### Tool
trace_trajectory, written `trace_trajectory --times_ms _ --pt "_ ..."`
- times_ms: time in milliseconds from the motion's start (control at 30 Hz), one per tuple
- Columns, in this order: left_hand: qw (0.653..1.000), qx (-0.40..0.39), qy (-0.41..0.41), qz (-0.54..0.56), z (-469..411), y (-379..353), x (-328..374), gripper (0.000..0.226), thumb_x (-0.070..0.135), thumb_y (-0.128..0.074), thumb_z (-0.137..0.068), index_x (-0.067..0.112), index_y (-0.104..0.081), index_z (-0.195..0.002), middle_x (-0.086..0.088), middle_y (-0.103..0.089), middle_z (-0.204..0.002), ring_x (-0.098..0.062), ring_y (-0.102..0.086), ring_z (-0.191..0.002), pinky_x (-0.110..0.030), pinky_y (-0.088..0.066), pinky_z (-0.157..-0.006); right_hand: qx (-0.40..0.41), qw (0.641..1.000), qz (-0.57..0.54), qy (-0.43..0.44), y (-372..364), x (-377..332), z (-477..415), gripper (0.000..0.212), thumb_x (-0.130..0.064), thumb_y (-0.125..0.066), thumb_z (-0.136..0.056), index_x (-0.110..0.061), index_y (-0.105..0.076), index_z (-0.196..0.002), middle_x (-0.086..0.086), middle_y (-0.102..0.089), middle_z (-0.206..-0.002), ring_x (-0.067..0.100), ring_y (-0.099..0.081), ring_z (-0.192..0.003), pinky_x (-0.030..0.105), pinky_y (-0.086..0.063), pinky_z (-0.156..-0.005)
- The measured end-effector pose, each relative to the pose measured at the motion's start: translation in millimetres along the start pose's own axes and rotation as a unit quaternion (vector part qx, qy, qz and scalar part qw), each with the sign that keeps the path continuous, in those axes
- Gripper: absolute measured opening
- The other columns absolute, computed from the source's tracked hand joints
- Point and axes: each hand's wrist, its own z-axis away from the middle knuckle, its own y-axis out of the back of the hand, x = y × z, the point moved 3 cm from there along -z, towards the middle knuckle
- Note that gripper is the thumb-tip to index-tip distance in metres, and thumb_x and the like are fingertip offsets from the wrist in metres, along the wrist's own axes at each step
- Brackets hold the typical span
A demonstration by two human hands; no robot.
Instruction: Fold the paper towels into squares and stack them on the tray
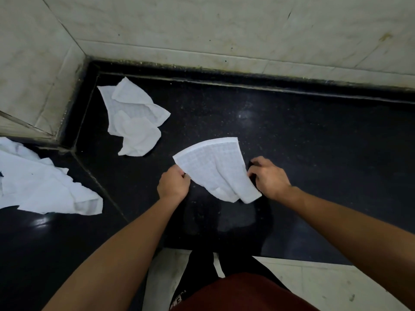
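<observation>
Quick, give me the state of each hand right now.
Left hand: pinches the left edge of the white, grid-textured paper towel.
Right hand: grips the same towel's right edge.

The left hand [174,184] and right hand [269,178] are bare, and so are the left forearm [125,248] and right forearm [348,223], uncovered along all of their visible length. At the near edge, around the middle, is a dark red garment [238,292], plain and smooth, probably the front of a shirt, though too little shows to be sure. Just left of it is black clothing [179,295] carrying a small white printed mark [178,301], its letters too blurred to read. Beyond the red cloth, two black trouser legs [202,263] show side by side with a narrow gap between them
</observation>
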Motion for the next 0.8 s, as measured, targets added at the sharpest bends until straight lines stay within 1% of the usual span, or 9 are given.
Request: trace_trajectory --times_ms 67,133,200,267,333,400,500,700,800 --pt "0.998 0.012 -0.061 0.003 10 -9 14 0.013 0.023 -0.053 -0.088 0.018 -0.052 -0.101 -0.003 -0.063 -0.077 -0.024 -0.061 -0.073 -0.039 -0.053 -0.067 0.034 0.999 -0.014 -0.025 3 4 7 0.027 -0.010 -0.050 -0.091 -0.020 -0.066 -0.110 0.000 -0.046 -0.134 0.023 -0.048 -0.119 0.037 -0.050 -0.079" --pt "0.995 -0.005 -0.102 -0.009 21 -20 29 0.025 0.031 -0.052 -0.091 0.021 -0.047 -0.113 -0.003 -0.063 -0.075 -0.024 -0.062 -0.073 -0.039 -0.053 -0.068 0.079 0.994 -0.056 -0.042 3 -1 16 0.021 -0.022 -0.050 -0.094 -0.021 -0.064 -0.110 -0.002 -0.052 -0.122 0.021 -0.056 -0.107 0.034 -0.049 -0.074" --pt "0.994 -0.042 -0.095 -0.016 31 -32 35 0.034 0.042 -0.054 -0.090 0.023 -0.044 -0.116 -0.003 -0.064 -0.079 -0.024 -0.062 -0.077 -0.038 -0.050 -0.070 0.041 0.992 -0.070 -0.093 -1 -6 22 0.029 -0.042 -0.051 -0.094 -0.023 -0.058 -0.114 -0.002 -0.055 -0.114 0.022 -0.060 -0.098 0.034 -0.049 -0.075" --pt "0.995 -0.072 -0.070 -0.011 39 -44 33 0.034 0.037 -0.060 -0.087 0.025 -0.046 -0.114 -0.002 -0.063 -0.081 -0.022 -0.061 -0.078 -0.034 -0.047 -0.067 -0.041 0.986 -0.051 -0.153 -10 -8 30 0.047 -0.054 -0.055 -0.088 -0.021 -0.050 -0.121 0.002 -0.061 -0.111 0.026 -0.062 -0.097 0.037 -0.049 -0.078" --pt "0.995 -0.081 -0.057 0.009 43 -51 29 0.026 0.018 -0.061 -0.084 0.021 -0.055 -0.109 -0.005 -0.064 -0.087 -0.022 -0.061 -0.079 -0.034 -0.052 -0.067 -0.078 0.977 -0.074 -0.185 -21 -9 38 0.048 -0.049 -0.062 -0.085 -0.020 -0.048 -0.121 0.005 -0.065 -0.109 0.029 -0.063 -0.099 0.037 -0.049 -0.080" --pt "0.994 -0.082 -0.069 0.019 45 -52 27 0.028 0.002 -0.056 -0.082 0.015 -0.062 -0.106 -0.007 -0.065 -0.091 -0.022 -0.061 -0.080 -0.035 -0.055 -0.073 -0.074 0.969 -0.130 -0.196 -29 -10 44 0.037 -0.039 -0.065 -0.083 -0.023 -0.052 -0.113 0.002 -0.067 -0.104 0.026 -0.063 -0.097 0.036 -0.051 -0.081" --pt "0.988 -0.080 -0.128 -0.021 46 -43 21 0.031 -0.005 -0.053 -0.082 0.009 -0.063 -0.108 -0.003 -0.059 -0.087 -0.018 -0.056 -0.078 -0.031 -0.052 -0.075 -0.044 0.956 -0.185 -0.221 -27 -4 46 0.022 -0.031 -0.065 -0.080 -0.025 -0.060 -0.102 -0.002 -0.067 -0.096 0.022 -0.063 -0.092 0.034 -0.052 -0.076" --pt "0.953 -0.091 -0.211 -0.195 56 -27 -13 0.026 0.006 -0.047 -0.086 0.015 -0.060 -0.106 -0.002 -0.058 -0.108 -0.021 -0.050 -0.100 -0.032 -0.043 -0.075 -0.090 0.966 -0.139 -0.199 -18 3 42 0.014 -0.026 -0.066 -0.079 -0.019 -0.067 -0.091 0.002 -0.068 -0.091 0.022 -0.062 -0.082 0.030 -0.049 -0.068" --pt "0.929 -0.042 -0.287 -0.229 70 -29 -10 0.028 0.029 -0.045 -0.084 0.015 -0.066 -0.096 0.000 -0.059 -0.099 -0.023 -0.051 -0.094 -0.033 -0.043 -0.072 -0.104 0.965 -0.139 -0.198 -18 4 45 0.011 -0.029 -0.066 -0.080 -0.018 -0.066 -0.080 0.000 -0.066 -0.081 0.020 -0.062 -0.076 0.029 -0.047 -0.064"
